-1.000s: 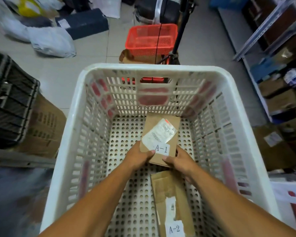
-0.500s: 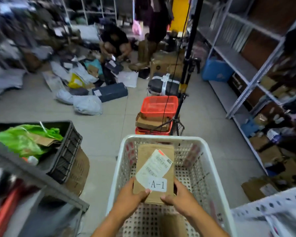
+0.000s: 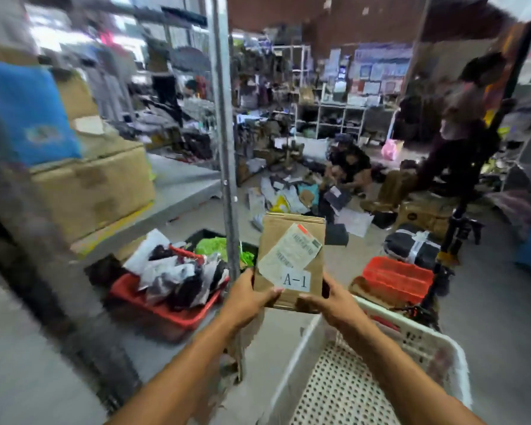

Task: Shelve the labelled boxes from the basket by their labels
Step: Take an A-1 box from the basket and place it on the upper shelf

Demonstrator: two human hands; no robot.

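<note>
A flat brown cardboard box [image 3: 292, 237] with a shipping slip and a white "A-1" label is held upright in front of me, above the floor beside the white perforated basket [image 3: 292, 366]. My left hand [image 3: 247, 297] grips its lower left edge, thumb on the front face. My right hand [image 3: 333, 302] grips its lower right corner. The basket sits at the lower right; only part of its floor shows and it holds nothing visible there.
A metal shelf unit with a grey upright post [image 3: 224, 142] stands at left, carrying a big carton [image 3: 95, 185] and a blue item [image 3: 22, 111]. A red tray of bags [image 3: 166, 305] lies on a lower shelf. Red baskets [image 3: 396, 277], parcels and two people fill the floor beyond.
The A-1 box has been lifted out of the basket and carried left. My view has swung up and left, toward the shelf unit. Both hands keep their hold.
</note>
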